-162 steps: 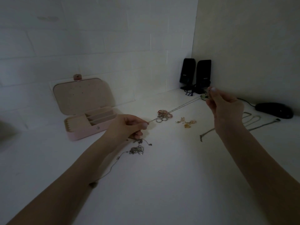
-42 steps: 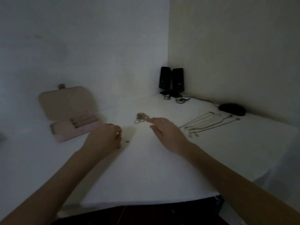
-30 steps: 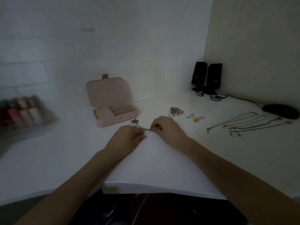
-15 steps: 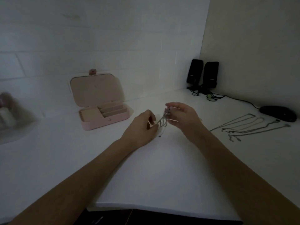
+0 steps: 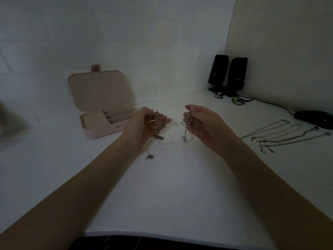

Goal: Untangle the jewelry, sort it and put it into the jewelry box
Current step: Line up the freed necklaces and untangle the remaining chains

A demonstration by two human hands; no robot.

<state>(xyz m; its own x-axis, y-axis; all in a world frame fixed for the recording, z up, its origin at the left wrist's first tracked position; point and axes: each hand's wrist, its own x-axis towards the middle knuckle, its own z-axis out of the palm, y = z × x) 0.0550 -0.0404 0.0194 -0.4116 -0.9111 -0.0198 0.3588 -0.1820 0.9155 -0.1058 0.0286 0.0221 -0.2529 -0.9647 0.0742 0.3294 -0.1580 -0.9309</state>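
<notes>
I see two hands raised just above the white desk [image 5: 180,186], palms facing each other. My left hand [image 5: 144,123] curls around part of a tangled chain cluster [image 5: 155,123]; my right hand [image 5: 201,123] grips another clump of chains [image 5: 186,129] that dangles to the desk. One open pink jewelry box [image 5: 104,121] sits left. About four straightened necklaces [image 5: 281,134] lie right, near two black speakers [image 5: 228,74] and one mouse [image 5: 313,119].
</notes>
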